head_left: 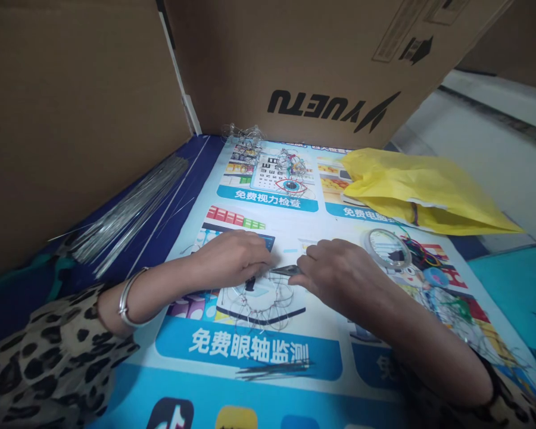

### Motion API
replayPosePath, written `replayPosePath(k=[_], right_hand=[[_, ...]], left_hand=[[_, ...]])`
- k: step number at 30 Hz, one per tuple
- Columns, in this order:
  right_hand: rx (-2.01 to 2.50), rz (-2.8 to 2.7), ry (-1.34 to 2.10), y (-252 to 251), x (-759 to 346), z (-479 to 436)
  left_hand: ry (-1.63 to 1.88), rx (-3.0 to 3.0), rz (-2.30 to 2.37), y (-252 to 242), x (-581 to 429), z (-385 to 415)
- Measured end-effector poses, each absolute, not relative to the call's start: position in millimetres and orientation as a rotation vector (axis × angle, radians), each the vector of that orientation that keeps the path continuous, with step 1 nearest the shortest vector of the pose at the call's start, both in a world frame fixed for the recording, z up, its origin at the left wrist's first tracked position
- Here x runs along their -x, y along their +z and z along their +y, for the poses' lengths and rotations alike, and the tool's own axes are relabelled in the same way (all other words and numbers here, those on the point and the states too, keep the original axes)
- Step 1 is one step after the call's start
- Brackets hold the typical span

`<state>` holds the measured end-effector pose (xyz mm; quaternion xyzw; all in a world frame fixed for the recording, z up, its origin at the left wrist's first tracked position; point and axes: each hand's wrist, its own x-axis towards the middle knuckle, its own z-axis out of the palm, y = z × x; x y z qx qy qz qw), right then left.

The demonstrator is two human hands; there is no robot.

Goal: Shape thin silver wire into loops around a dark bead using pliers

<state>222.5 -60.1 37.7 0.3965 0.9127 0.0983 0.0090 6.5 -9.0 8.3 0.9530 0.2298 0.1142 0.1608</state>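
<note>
My right hand [335,268] is closed around a pair of pliers [286,270]; only their dark pointed jaws show, aimed at my left fingertips. My left hand [239,257] pinches a ring of thin wire [261,313], which hangs below the fingers with loops sticking outward. Fingers hide the exact spot where the jaws and the wire come together. Nearer to me, a small bunch of short wire pieces [274,370] lies on the printed sheet. Right of my right hand is a round clear container [388,247], with coloured threads [422,251] beside it.
Long straight wires [129,208] lie in a bundle at the left. Tangled wire pieces [295,164] and more wire [245,136] sit at the back. A yellow bag [406,185] rests back right, above a wire heap [462,316]. Cardboard walls [272,59] stand behind and left.
</note>
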Motion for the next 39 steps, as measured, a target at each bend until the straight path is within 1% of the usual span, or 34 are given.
replayPosePath(k=[6,16,21,26,34,39], right_hand=[[-1.234,2.841,0.244,41,-224,-59],[-1.216,2.796,0.184,39,-229,-59],[-1.215,2.814,0.216,42,-231,-58],[-1.187,2.854,0.235,43,-231,-58],[-1.176,2.86,0.246,42,-231,-57],[-1.162,2.87,0.248,43,-232,-58]], left_hand=[[0.277,-2.693,0.799,13,-5,-11],[0.263,-2.61,0.779,13,-5,-11],[0.273,-2.48,0.732,19,-5,-11],[0.281,-2.35,0.884,22,-5,-13],[0.354,-2.407,0.784,13,-7,-12],[0.305,-2.498,0.765,11,-7,-14]])
